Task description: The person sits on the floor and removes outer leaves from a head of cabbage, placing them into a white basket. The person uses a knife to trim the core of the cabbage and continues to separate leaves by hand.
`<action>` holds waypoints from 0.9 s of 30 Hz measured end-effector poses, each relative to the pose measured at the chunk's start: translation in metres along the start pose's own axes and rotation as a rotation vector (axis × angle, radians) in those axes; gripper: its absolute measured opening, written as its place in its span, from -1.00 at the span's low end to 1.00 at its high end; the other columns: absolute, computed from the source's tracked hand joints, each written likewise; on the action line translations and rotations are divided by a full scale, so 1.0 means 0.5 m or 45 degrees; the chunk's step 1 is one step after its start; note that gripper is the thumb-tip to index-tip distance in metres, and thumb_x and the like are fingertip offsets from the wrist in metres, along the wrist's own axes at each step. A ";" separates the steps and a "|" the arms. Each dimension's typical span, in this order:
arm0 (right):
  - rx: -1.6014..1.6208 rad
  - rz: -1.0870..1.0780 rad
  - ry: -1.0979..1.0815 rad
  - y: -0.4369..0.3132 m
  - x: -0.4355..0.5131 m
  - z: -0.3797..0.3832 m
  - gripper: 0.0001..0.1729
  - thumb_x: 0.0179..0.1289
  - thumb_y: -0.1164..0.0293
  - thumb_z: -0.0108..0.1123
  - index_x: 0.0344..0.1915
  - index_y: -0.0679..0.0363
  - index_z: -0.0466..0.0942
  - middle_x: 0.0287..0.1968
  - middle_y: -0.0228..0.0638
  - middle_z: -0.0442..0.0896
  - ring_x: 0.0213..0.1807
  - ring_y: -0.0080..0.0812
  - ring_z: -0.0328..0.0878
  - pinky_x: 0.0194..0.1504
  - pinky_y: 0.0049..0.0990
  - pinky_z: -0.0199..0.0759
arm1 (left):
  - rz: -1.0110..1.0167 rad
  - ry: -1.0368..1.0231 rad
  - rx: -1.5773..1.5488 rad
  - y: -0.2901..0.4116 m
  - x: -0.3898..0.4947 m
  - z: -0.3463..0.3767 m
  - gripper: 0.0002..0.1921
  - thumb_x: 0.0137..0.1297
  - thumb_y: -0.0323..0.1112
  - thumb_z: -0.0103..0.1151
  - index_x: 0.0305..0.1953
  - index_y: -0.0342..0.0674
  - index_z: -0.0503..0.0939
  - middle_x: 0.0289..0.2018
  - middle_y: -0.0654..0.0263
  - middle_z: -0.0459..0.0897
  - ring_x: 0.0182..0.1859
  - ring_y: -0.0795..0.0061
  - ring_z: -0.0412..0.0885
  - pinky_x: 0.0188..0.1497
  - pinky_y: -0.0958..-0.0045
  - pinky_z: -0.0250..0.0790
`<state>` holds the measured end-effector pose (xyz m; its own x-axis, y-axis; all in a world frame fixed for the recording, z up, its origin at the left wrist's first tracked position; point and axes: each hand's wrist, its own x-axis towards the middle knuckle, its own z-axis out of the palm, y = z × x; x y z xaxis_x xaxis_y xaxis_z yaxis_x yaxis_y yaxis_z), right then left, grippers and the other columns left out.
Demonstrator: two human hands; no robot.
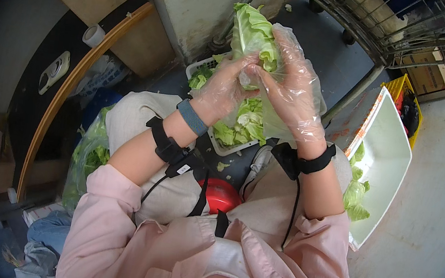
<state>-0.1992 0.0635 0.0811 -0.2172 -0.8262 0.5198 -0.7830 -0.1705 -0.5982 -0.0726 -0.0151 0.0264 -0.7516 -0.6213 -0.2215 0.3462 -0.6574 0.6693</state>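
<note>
Both my hands wear clear plastic gloves and meet over a white plastic basket (225, 151) of torn leaves. A pale green cabbage piece (251, 30) with ruffled leaves stands up between them. My left hand (228, 82) grips its lower part, fingertips near the thick pale rib. On the other side my right hand (295, 79) has its fingers against the leaves and its thumb towards the left fingertips. Loose green leaves (243, 125) lie in the basket below, partly hidden by my hands.
Right of my knee, a white foam box (390, 162) holds cabbage leaves (355, 196). A wire cage trolley (357, 89) stands ahead at right, a yellow crate (417, 123) beyond the box. At left are a bag of greens (89, 158) and a wood-edged table (57, 103). A red stool (221, 196) is beneath me.
</note>
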 end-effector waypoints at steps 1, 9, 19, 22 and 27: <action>-0.128 -0.066 0.033 -0.001 0.000 -0.009 -0.30 0.12 0.26 0.37 0.24 0.28 0.39 0.28 0.14 0.39 0.27 0.13 0.37 0.24 -0.20 0.33 | 0.031 0.000 -0.028 -0.001 0.001 0.003 -0.64 0.36 -0.12 0.14 0.14 0.01 0.47 0.02 0.47 0.54 0.06 0.59 0.47 0.00 0.24 0.41; -0.178 -0.062 0.138 0.006 -0.007 -0.021 -0.78 0.22 0.40 0.32 -0.17 0.28 0.62 -0.24 -0.28 0.68 -0.30 -0.31 0.59 -0.17 -0.44 0.48 | 0.082 0.086 -0.186 -0.005 0.007 0.021 -0.67 0.37 -0.17 0.16 0.11 -0.02 0.47 0.01 0.40 0.56 0.06 0.53 0.52 0.05 0.26 0.47; 1.342 0.930 -0.308 0.074 0.006 -0.072 -0.73 0.28 0.40 0.24 -0.12 0.38 0.58 -0.33 -0.40 0.61 -0.39 -0.57 0.47 -0.31 -0.56 0.36 | -0.004 0.046 0.036 0.021 -0.009 0.023 -0.48 0.34 -0.14 0.19 0.22 -0.22 0.34 0.11 0.23 0.51 0.12 0.35 0.53 0.14 0.14 0.48; 0.973 0.865 -0.415 0.065 0.006 -0.078 -0.76 0.26 0.38 0.25 -0.21 0.35 0.62 -0.34 -0.41 0.61 -0.35 -0.56 0.46 -0.30 -0.54 0.36 | 0.079 0.093 0.163 0.022 -0.009 0.024 -0.36 0.20 -0.17 0.35 0.22 -0.23 0.29 0.04 0.21 0.54 0.05 0.42 0.55 0.08 0.19 0.46; -0.234 0.259 -0.495 0.035 -0.005 -0.074 -0.79 0.25 0.47 0.17 -0.15 0.33 0.59 -0.33 -0.17 0.65 -0.25 -0.29 0.56 -0.12 -0.35 0.40 | 0.499 0.203 0.606 0.000 0.004 0.003 -0.19 0.06 -0.19 0.48 0.24 -0.33 0.21 0.07 0.09 0.50 0.04 0.32 0.56 0.11 0.27 0.43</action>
<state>-0.2343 0.0824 0.0919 -0.1698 -0.9787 0.1156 -0.8451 0.0843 -0.5280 -0.0747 -0.0159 0.0270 -0.5142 -0.8573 0.0258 0.2641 -0.1296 0.9557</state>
